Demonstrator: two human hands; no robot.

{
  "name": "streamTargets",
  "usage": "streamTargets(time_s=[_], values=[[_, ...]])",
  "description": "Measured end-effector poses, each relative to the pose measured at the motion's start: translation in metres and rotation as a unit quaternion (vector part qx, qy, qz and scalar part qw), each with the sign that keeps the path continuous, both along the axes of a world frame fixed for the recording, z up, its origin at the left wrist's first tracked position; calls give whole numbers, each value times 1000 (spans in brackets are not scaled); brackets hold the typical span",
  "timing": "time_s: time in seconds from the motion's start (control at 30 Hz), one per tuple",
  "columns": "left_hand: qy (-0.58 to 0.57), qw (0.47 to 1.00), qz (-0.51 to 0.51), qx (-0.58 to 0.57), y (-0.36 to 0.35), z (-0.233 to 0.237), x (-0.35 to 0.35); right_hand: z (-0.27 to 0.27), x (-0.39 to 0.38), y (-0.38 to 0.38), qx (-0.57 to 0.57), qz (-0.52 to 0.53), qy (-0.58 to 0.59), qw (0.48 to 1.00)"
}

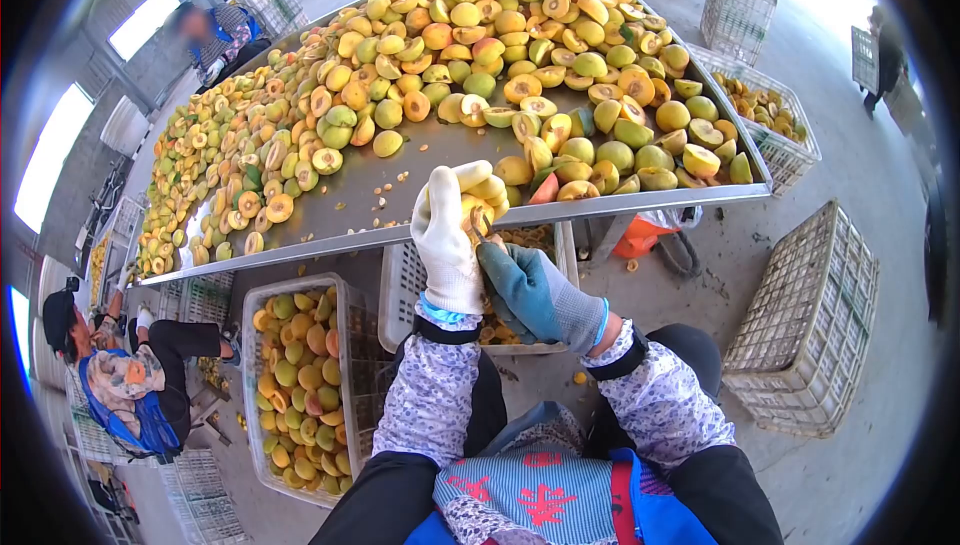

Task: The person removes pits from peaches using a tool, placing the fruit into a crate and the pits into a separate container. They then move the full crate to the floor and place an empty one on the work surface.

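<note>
Sorting line: a person's left hand (447, 240), in a white glove, grasps a yellow fruit (480, 197) just below centre frame, in front of the near edge of a steel table (400, 177). The right hand (535, 295), in a blue-grey glove, is curled closed just beneath it, its fingertips (490, 250) up against the fruit's underside; whether it grips a tool cannot be told. Both forearms wear flowered sleeves.

The table slopes across the upper half of the frame under a heap (480, 35) of whole and halved fruit in yellow, green and orange. A white crate (400, 290) sits below the table edge, directly behind the hands, with cut pieces showing inside. A second crate (362, 365) at lower left is filled with whole fruit. An empty crate (810, 325) stands tilted at right, well apart from the hands, and a wire basket (790, 150) holding halves sits at upper right, beside the table's far corner.

A seated worker (130, 385) in a cap is at the left edge of the frame, and another person (215, 30) is at the table's upper left side
</note>
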State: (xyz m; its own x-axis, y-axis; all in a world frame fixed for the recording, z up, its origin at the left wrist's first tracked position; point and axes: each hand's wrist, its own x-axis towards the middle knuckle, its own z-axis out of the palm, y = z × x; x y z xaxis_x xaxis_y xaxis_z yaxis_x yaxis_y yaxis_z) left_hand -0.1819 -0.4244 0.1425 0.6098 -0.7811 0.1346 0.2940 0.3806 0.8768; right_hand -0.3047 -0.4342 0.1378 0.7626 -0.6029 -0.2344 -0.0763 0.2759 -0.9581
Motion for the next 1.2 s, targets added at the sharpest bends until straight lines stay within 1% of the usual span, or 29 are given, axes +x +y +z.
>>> streamTargets(time_s=[0.07, 0.17, 0.23, 0.27, 0.37, 0.4, 0.43, 0.47, 0.5, 0.53, 0.57, 0.6, 0.63, 0.67, 0.7, 0.73, 0.77, 0.8, 0.83, 0.9, 0.93, 0.97, 1.0, 1.03, 1.07, 1.1, 1.17, 1.2], values=[[-9, 1000, -16, 3, 1, -1, 1, -12, 6, 2, -40, -9, -4, 999], [-26, 997, -63, 24, 5, 2, 4, -11, 2, 7, -66, -18, -16, 998], [-13, 994, -104, 27, 11, 11, 8, 6, -9, 1, 71, 63, -18, 995], [17, 992, -124, 12, 9, 9, 10, 11, -12, -2, 139, 103, -19, 985], [-90, 980, -162, 68, 11, 14, 19, 9, -9, 1, 59, 78, 39, 994], [-98, 977, -182, 59, 7, 9, 22, 7, -11, 0, 47, 80, 49, 995], [-82, 976, -197, 41, 6, 5, 22, 3, -12, -1, 35, 97, 55, 993], [-51, 973, -223, 21, 9, 6, 24, 0, -10, -1, 150, 104, 52, 982], [-20, 974, -225, 13, 15, 12, 23, 1, -10, -3, 195, 150, 8, 969], [62, 973, -220, -42, 8, -6, 23, -13, -12, -5, 279, 169, -61, 943], [122, 969, -212, -45, 9, -1, 22, -2, -6, 0, 277, 152, -66, 946], [146, 969, -189, -66, 8, 2, 22, -3, -2, 1, 241, 136, -46, 960], [116, 979, -162, -45, 9, 2, 30, -8, -1, 1, 238, 136, -17, 962], [153, 979, -128, -41, 11, 3, 39, -13, 2, -1, 116, 133, 50, 983], [192, 976, -96, -38, 12, 3, 49, -19, 2, -3, -11, 126, 113, 985], [215, 974, -58, -52, 15, -4, 63, -42, -2, -10, -199, 102, 148, 963], [211, 977, 8, -42, 26, -3, 77, -77, -5, -18, -380, 71, 172, 906], [194, 980, 43, -18, 40, -6, 95, -98, -7, -19, -546, 33, 186, 816], [176, 982, 73, 6, 56, -11, 114, -99, -6, -16, -538, 38, 211, 816], [101, 974, 180, 90, 98, -26, 152, -96, -5, -16, -523, 48, 263, 809], [60, 963, 232, 124, 125, -36, 176, -108, -9, -24, -542, 74, 274, 791], [20, 946, 282, 159, 154, -47, 201, -108, -6, -23, -528, 68, 288, 796], [-28, 923, 348, 161, 184, -56, 223, -106, -3, -21, -512, 61, 303, 801], [-179, 850, 451, 207, 214, -86, 260, -107, 0, -18, -495, 53, 320, 806], [-248, 793, 489, 266, 243, -96, 289, -107, 3, -16, -493, 67, 341, 798], [-313, 726, 521, 322, 271, -103, 314, -111, 6, -15, -490, 68, 325, 806], [-327, 667, 501, 444, 313, -121, 349, -118, 11, -13, -482, 69, 299, 820], [-383, 628, 477, 481, 331, -142, 365, -115, 17, -8, -465, 70, 318, 824]])
